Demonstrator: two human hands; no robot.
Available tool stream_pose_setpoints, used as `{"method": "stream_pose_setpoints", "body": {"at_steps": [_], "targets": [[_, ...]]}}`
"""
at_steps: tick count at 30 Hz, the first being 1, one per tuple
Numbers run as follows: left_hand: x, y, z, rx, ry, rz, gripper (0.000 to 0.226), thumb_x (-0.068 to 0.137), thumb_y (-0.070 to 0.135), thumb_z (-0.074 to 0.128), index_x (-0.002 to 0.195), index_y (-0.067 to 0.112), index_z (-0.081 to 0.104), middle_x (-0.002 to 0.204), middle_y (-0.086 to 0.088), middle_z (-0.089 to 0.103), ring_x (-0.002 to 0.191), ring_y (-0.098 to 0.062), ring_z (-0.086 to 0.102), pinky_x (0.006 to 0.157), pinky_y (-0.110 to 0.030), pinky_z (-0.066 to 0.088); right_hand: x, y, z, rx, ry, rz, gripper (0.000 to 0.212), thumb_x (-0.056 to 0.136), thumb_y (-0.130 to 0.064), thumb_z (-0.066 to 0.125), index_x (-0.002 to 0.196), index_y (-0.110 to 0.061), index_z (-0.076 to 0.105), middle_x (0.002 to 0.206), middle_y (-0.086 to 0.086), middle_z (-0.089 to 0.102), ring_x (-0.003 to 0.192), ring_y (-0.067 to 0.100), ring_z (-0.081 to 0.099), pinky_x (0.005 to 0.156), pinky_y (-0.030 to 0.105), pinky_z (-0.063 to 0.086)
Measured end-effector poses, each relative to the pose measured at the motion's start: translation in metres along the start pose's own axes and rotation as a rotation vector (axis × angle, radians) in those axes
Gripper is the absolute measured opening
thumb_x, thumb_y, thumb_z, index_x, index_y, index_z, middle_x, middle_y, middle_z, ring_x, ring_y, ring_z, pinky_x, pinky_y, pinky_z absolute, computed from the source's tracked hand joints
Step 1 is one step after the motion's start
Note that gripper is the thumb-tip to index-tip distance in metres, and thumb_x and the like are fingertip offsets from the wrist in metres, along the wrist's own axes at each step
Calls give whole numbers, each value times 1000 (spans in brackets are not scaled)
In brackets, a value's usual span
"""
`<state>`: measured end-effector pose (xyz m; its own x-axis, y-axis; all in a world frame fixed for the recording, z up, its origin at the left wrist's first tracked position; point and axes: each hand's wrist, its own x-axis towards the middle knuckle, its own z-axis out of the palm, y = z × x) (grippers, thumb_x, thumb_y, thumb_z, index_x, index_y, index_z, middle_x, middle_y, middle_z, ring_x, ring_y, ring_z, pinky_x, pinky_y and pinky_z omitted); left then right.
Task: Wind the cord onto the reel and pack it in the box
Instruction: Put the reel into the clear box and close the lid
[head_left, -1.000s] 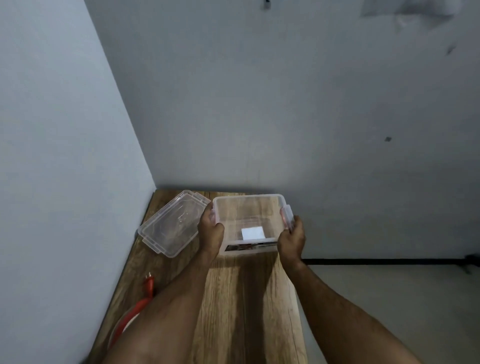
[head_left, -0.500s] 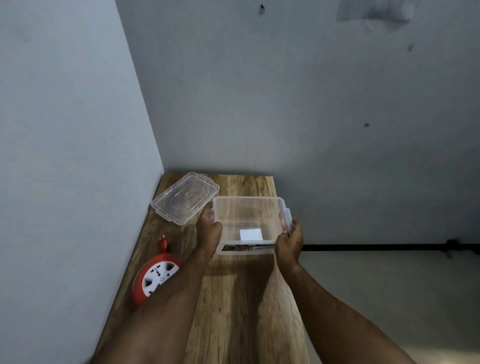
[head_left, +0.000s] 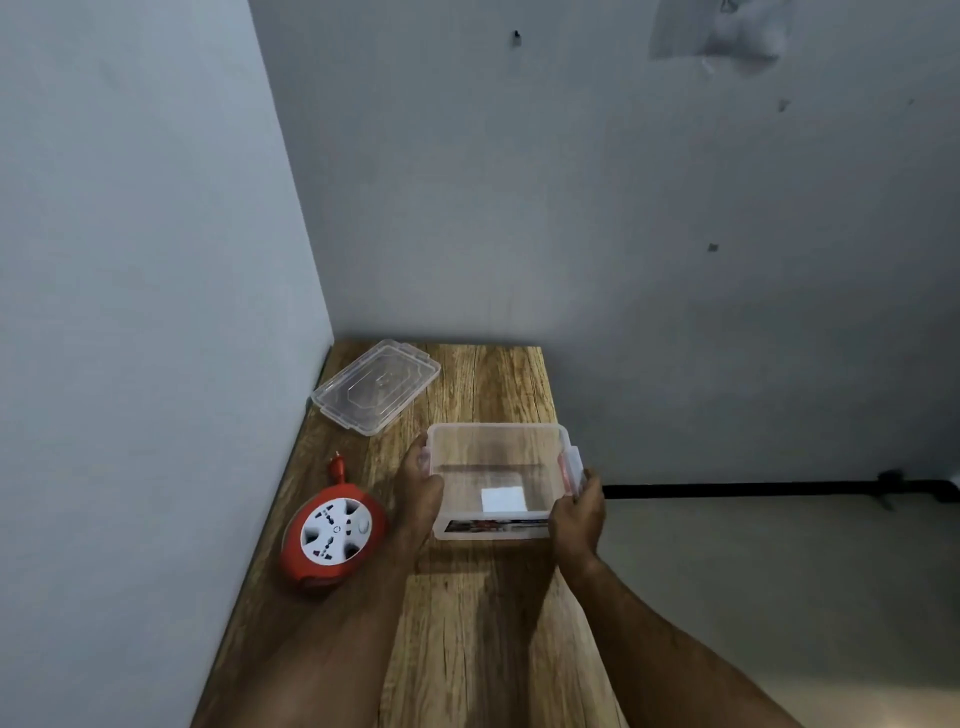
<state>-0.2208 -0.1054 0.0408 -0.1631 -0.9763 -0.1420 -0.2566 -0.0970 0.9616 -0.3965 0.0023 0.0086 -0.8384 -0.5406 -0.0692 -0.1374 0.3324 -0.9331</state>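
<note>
Hands: left hand (head_left: 415, 488) and right hand (head_left: 579, 512) gripped the box (head_left: 496, 467) by its ends.
Risk: box sat near the table (head_left: 483, 623) edge; a nudge could tip it off.
Reel (head_left: 334, 535): lay unpacked beside it.

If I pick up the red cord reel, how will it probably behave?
The red cord reel lies flat on the table, so it should not roll until tipped on edge. Its hard round shell looks stiff and maybe slippery. The plug sticks out and could dangle.

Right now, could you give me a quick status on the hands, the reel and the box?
Left hand and right hand grip the clear box. Reel on table, left of box, not packed. Lid off, set behind.
</note>
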Motion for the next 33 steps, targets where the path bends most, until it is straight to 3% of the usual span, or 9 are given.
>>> {"method": "stream_pose_setpoints", "body": {"at_steps": [4,7,11,15,18,22,27,31,33], "targets": [[2,-1,-2,-1,-23,-13,68,87,-12,50,147,21,45,126,2,57,110,-17,56,67,-22,51,-4,-4,-4,-33,-32,-7,41,95,3,48,132,-16,46,125,11,56,115,31,60,89,53,60],[2,-3,-5,25,-20,-2,70,87,-4,59,149,22,42,136,-1,57,124,-23,55,87,-35,56,-6,-12,-9,-66,31,-21,41,98,-4,55,138,-8,45,132,15,52,119,33,56,94,44,56],[2,5,-13,-4,29,3,71,91,9,66,154,17,34,153,-4,45,139,-25,44,105,-35,43,-5,-29,-12,-144,207,-125,47,98,-12,59,142,-6,47,140,16,50,128,32,51,100,43,49],[2,19,-38,-56,84,44,72,92,10,66,155,18,32,158,-4,38,144,-22,37,114,-42,39,-5,-53,1,-159,182,-241,42,98,-11,58,139,-7,50,136,14,52,125,30,52,99,42,49],[2,22,-68,-82,138,12,65,90,13,64,150,17,41,150,-9,49,137,-29,47,110,-46,45,-17,-70,22,-125,127,-305,42,93,-3,57,135,-5,53,131,15,55,124,31,52,102,39,44],[0,11,-108,-24,274,-1,45,88,7,67,132,4,58,125,-12,66,113,-29,63,88,-31,49,-39,-85,54,-80,36,-350,41,92,-2,56,133,-5,54,127,13,57,123,31,52,106,43,44],[-23,5,-150,-37,300,3,48,92,17,64,138,15,54,129,9,58,116,-13,56,100,-30,47,-73,-96,94,-63,-119,-430,40,95,-5,59,134,-8,53,128,11,56,121,26,53,101,33,42],[-38,-12,-166,12,298,-33,55,95,12,59,147,20,44,139,1,54,117,-15,55,80,-16,47,-101,-96,122,-55,-212,-506,40,95,-3,61,135,-6,55,130,12,57,124,25,52,105,31,40],[-42,-23,-170,21,304,-69,59,95,13,60,150,19,40,148,-3,50,129,-22,53,93,-27,50,-113,-94,133,-66,-256,-539,39,94,-1,60,132,-5,56,128,11,58,122,24,55,105,37,46]]}}
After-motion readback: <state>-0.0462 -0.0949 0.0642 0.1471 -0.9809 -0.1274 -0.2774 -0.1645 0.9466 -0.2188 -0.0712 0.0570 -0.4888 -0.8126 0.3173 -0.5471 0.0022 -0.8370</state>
